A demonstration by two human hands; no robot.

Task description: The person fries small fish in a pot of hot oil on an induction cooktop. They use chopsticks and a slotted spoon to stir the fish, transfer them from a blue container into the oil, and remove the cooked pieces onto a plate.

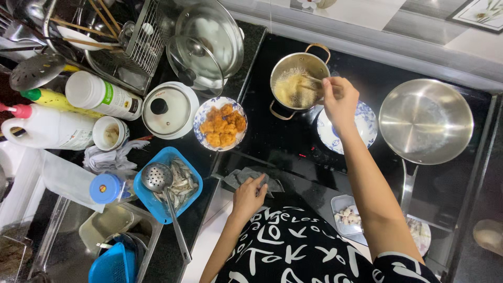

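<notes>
My right hand (339, 99) is closed on chopsticks (313, 79) that reach into a small steel pot (298, 78) of bubbling oil on the black cooktop (283, 141). Just under that hand sits a blue-patterned plate (367, 131). My left hand (249, 195) rests on a grey cloth (238, 177) at the cooktop's front edge. A patterned bowl of golden fried pieces (221, 124) stands left of the pot.
A large steel frying pan (425, 120) sits at the right. A blue basket of small fish (168, 184) with a steel skimmer (157, 178) is at the left. Bottles, a cup, pot lids and a dish rack (120, 47) crowd the back left. A small tray of raw pieces (347, 216) lies near me.
</notes>
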